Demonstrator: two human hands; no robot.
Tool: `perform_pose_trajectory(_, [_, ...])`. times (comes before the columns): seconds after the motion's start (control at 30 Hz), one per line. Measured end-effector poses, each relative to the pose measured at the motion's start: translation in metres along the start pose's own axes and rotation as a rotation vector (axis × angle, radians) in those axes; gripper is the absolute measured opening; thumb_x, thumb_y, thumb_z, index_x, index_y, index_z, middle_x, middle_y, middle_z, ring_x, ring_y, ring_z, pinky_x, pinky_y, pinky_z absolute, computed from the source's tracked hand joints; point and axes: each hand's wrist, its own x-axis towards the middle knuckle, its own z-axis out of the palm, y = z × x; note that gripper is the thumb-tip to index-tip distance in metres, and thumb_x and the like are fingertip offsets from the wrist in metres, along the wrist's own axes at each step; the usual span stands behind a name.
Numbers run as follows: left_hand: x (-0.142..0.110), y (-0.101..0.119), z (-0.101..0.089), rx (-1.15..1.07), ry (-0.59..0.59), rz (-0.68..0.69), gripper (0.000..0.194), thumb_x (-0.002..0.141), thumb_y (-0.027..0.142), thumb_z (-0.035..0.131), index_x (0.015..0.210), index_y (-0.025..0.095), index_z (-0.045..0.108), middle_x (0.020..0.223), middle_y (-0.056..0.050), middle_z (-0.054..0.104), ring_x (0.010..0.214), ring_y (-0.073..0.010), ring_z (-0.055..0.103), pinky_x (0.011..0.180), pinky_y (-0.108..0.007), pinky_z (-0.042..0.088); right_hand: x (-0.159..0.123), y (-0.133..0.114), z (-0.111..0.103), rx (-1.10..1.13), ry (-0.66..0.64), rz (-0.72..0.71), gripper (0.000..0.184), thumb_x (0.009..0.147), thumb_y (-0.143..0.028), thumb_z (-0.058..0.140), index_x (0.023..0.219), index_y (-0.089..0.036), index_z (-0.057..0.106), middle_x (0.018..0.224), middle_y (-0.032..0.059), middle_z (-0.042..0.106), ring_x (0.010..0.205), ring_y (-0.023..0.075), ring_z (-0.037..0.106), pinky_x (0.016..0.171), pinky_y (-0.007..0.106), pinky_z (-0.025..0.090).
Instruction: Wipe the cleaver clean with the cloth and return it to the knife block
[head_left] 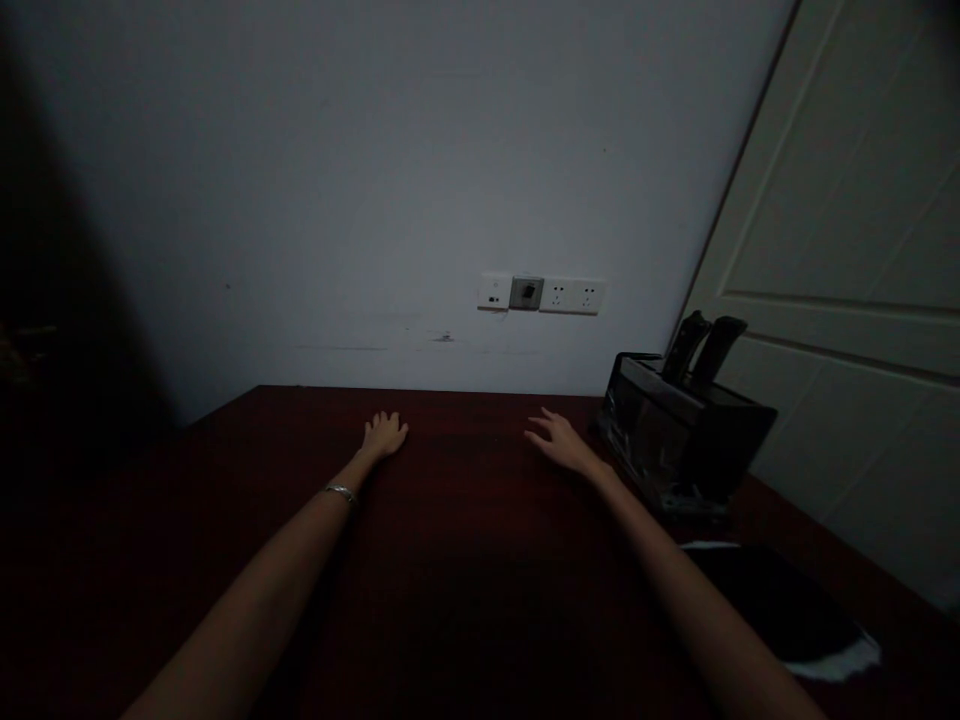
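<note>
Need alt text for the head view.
A person's left hand and right hand, open and apparently empty, stretch over a dark red table. Right of them stands a dark box with two black handles; sockets on the wall behind.

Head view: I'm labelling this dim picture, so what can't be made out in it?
All in the head view:
What the two handles belong to: hidden inside the box.
Dark flat thing: partly behind the right arm, details lost in darkness.
Right hand: too dim to tell if it touches the table.
Any print on the sockets: too small.
</note>
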Motion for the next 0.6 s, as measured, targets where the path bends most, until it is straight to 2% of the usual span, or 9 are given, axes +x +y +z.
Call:
perform_pose_trajectory(0.07, [-0.001, 0.002, 0.000, 0.021, 0.002, 0.006, 0.051, 0.087, 0.042, 0.027, 0.123, 0.012, 0.046, 0.134, -0.021, 0.041, 0.127, -0.0331, 0.033, 0.099, -0.049, 0.027, 0.002, 0.012, 0.025, -0.078, -0.076, 0.104, 0.055, 0.086, -0.050, 0.039, 0.131, -0.019, 0.046, 0.146, 0.0129, 0.027, 0.134, 0.0316, 0.023, 0.103, 0.049, 0.025])
perform_pose_trajectory(0.17, [-0.004, 0.002, -0.001, 0.043, 0.009, 0.013, 0.051, 0.088, 0.042, 0.026, 0.124, 0.012, 0.046, 0.134, -0.020, 0.041, 0.127, -0.0324, 0.033, 0.099, -0.048, 0.027, 0.001, 0.023, 0.043, -0.150, -0.098, 0.171, 0.054, 0.089, -0.050, 0.032, 0.133, -0.022, 0.044, 0.145, 0.0109, 0.031, 0.134, 0.0314, 0.023, 0.103, 0.052, 0.021])
perform_pose_trajectory(0.3, [-0.006, 0.000, 0.001, 0.065, 0.010, 0.013, 0.052, 0.089, 0.041, 0.025, 0.128, 0.013, 0.043, 0.137, -0.020, 0.038, 0.129, -0.0322, 0.031, 0.100, -0.048, 0.026, 0.000, 0.029, 0.049, -0.194, -0.077, 0.164, 0.051, 0.090, -0.048, 0.029, 0.132, -0.025, 0.044, 0.144, 0.0083, 0.034, 0.133, 0.0283, 0.026, 0.104, 0.049, 0.020])
perform_pose_trajectory(0.6, [-0.007, -0.002, 0.000, 0.069, -0.012, 0.026, 0.053, 0.089, 0.041, 0.025, 0.131, 0.012, 0.042, 0.140, -0.021, 0.034, 0.130, -0.0334, 0.029, 0.100, -0.050, 0.025, -0.002, 0.029, 0.049, -0.202, -0.074, 0.158, 0.052, 0.090, -0.048, 0.027, 0.133, -0.025, 0.042, 0.144, 0.0070, 0.034, 0.133, 0.0281, 0.027, 0.104, 0.047, 0.021])
